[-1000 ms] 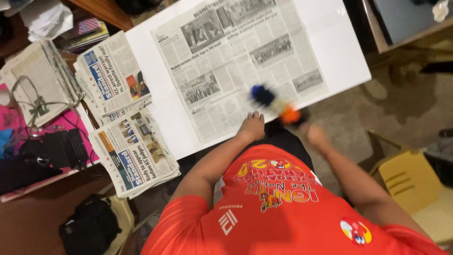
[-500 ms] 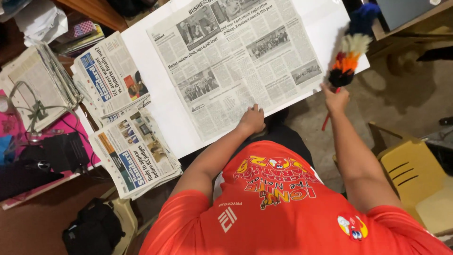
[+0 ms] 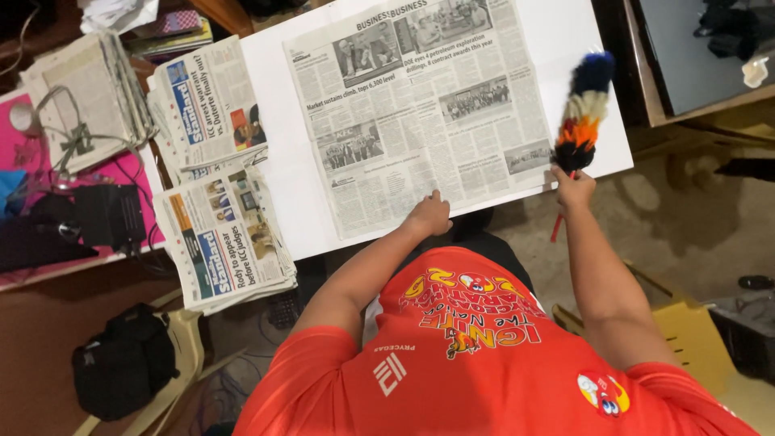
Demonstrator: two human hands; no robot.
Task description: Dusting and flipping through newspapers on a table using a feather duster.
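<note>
Folded newspapers (image 3: 214,173) beside the white board, black bag (image 3: 121,363) on pale chair (image 3: 187,355), yellow chair (image 3: 690,335).

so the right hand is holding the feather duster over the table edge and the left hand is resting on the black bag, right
Not quite. The head view shows the left hand resting on the open newspaper, not a black bag. The right hand does hold the feather duster over the table edge.

Both arms reach forward: left hand (image 3: 429,216) pressed flat, right hand (image 3: 575,187) closed in a grip.
</note>
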